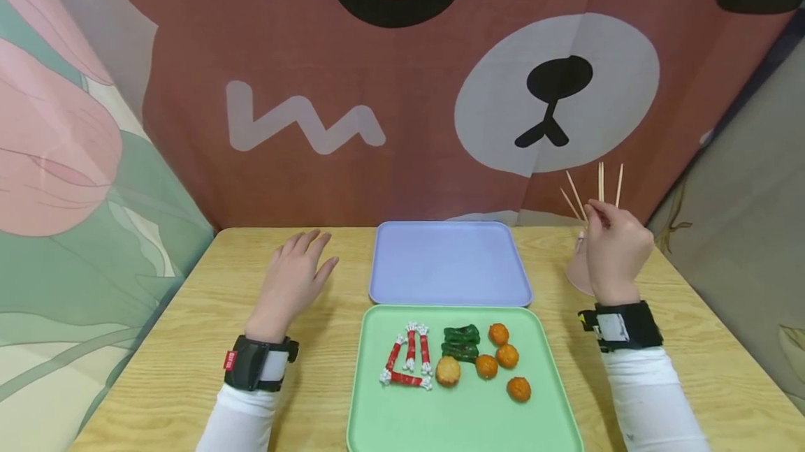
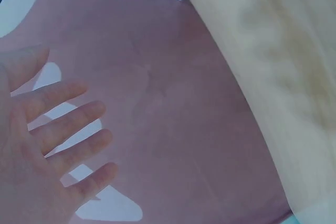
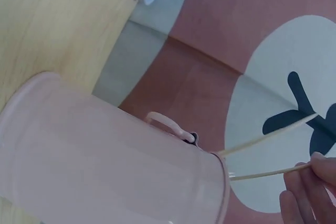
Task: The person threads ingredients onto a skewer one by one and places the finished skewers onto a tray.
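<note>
Pink and smooth-walled, a cup stands on the desk between one and two o'clock from the green tray, its wooden skewers fanning above the rim, probably stored upright so their ends are easy to reach. Of the hands, the right hand pinches one skewer high, a grip that seems meant to clear the rim; its lower end meets the mouth. The left hand, at ten o'clock, holds nothing, fingers spread. The green tray bears red-and-white pieces, dark green bundles, a golden ball and four orange balls, grouped perhaps for sorting by kind. At twelve lies a blue tray.
</note>
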The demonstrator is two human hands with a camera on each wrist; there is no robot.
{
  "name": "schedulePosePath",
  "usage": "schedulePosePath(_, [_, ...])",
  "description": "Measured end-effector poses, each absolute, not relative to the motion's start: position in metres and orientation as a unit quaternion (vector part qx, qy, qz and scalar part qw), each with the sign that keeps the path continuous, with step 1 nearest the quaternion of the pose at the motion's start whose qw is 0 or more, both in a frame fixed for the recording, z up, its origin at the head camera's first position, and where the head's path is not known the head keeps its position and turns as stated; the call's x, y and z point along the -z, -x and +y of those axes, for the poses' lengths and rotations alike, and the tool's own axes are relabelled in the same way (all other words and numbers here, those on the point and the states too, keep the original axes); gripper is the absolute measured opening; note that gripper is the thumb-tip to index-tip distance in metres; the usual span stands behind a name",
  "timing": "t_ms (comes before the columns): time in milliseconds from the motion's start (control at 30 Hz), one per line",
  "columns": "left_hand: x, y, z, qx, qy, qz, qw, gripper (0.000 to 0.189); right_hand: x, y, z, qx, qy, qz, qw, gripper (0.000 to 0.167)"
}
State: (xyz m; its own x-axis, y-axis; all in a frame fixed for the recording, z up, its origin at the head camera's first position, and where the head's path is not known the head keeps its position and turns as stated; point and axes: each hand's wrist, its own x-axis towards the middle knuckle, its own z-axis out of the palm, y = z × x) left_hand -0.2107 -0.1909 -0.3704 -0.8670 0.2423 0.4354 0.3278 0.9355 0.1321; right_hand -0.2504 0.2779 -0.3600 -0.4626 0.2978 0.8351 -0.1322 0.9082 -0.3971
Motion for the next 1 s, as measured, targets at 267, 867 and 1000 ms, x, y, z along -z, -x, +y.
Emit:
schedulePosePath(267, [0.355,0.222,-0.163,0.114,0.164,-0.959,0.2,0.052,0.34,0.239,0.275,-0.235,0.068,-0.793,0.558,0.037])
schedulePosePath(867, [0.33,0.246,-0.106,0.116,0.249,-0.936,0.221,0.05,0.294,0.199,0.26,-0.3,0.087,-0.67,0.674,0.027])
schedulePosePath(1000, [0.322,0.248,-0.095,0.113,0.265,-0.93,0.229,0.049,0.289,0.194,0.256,-0.318,0.08,-0.643,0.692,0.023])
